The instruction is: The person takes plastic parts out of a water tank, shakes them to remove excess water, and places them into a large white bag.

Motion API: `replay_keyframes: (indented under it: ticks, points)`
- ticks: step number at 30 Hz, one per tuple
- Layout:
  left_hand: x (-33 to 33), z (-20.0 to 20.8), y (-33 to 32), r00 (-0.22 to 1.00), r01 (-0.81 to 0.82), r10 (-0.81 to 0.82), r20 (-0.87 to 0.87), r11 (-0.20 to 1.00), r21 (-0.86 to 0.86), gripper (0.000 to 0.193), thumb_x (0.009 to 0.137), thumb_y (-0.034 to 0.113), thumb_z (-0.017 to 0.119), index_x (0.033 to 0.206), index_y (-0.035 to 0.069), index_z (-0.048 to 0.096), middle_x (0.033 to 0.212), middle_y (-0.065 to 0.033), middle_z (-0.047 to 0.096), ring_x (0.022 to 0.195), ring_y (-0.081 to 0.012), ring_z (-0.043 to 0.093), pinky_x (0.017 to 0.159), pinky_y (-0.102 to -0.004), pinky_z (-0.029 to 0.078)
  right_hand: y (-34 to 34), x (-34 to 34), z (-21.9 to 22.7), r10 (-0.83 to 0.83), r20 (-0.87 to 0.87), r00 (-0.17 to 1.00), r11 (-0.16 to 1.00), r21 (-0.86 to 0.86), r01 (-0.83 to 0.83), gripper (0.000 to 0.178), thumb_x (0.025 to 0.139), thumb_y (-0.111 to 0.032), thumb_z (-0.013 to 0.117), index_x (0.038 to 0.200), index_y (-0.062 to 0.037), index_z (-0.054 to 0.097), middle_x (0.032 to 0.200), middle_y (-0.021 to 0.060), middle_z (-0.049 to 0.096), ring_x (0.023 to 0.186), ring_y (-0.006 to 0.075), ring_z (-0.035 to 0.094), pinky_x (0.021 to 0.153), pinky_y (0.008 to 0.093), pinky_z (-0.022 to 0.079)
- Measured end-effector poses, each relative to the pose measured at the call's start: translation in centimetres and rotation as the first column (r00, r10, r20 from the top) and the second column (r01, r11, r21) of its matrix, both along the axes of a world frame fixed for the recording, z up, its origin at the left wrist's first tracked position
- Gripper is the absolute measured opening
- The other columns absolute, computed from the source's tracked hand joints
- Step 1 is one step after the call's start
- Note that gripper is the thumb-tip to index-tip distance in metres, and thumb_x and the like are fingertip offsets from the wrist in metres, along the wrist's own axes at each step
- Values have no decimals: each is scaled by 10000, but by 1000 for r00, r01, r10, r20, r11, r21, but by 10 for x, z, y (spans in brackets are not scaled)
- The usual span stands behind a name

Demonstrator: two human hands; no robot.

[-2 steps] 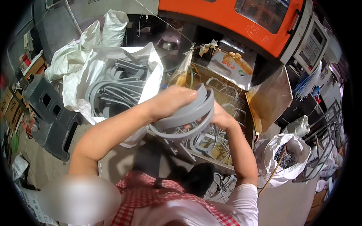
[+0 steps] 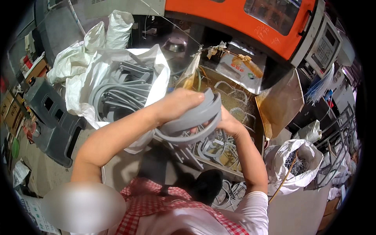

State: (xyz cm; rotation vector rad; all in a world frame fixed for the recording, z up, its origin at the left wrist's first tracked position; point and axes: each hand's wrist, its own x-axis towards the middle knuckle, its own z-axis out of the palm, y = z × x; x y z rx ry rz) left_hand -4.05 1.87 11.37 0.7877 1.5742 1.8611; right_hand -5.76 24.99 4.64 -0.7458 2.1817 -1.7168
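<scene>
Both my hands hold a bundle of curved grey plastic bands (image 2: 192, 118), looped into rings that lie against one another. My left hand (image 2: 181, 102) is closed over the upper left of the bundle, its thumb pressed along the top band. From the right, my right hand (image 2: 229, 122) grips the far side, with some fingertips showing inside the loop and the rest hidden. Under the bundle is a wide brown bin (image 2: 259, 131), where thin grey strips (image 2: 219, 147) lie in murky water or residue.
A white woven sack (image 2: 80, 94) full of grey plastic hoops stands at the left, beside a dark grey plastic stool (image 2: 51, 117). An orange machine (image 2: 219, 13) spans the back. Another white sack (image 2: 280, 182) with scraps sits at the right, a thin stick leaning on it.
The bands shift and tilt slightly between my hands, and the lower ring's opening narrows. Both hands keep their grip in nearly the same place.
</scene>
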Motion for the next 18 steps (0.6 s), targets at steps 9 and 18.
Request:
replay_keyframes:
  ticks: [9, 18]
  points:
    - [-23, -2, -20, 962, -234, 224, -157, 971, -49, 673, 825, 473, 561, 1300, 34, 374, 1130, -114, 520, 1026, -167, 507, 862, -311, 416, 7, 3, -5, -226, 192, 955, 969, -60, 241, 460, 719, -214, 606, 1113, -18, 473, 965, 104, 569, 835, 197, 571, 725, 309, 476]
    - [-20, -50, 21, 620, -604, 641, -452, 758, 247, 959, 623, 67, 711, 1352, -44, 99, 1294, -217, 329, 1201, -280, 377, 1002, -349, 317, 11, 21, -6, -179, 404, 897, 834, -421, 356, 803, 728, -310, 687, 1364, -214, 206, 1180, 66, 430, 949, 187, 490, 709, 343, 489]
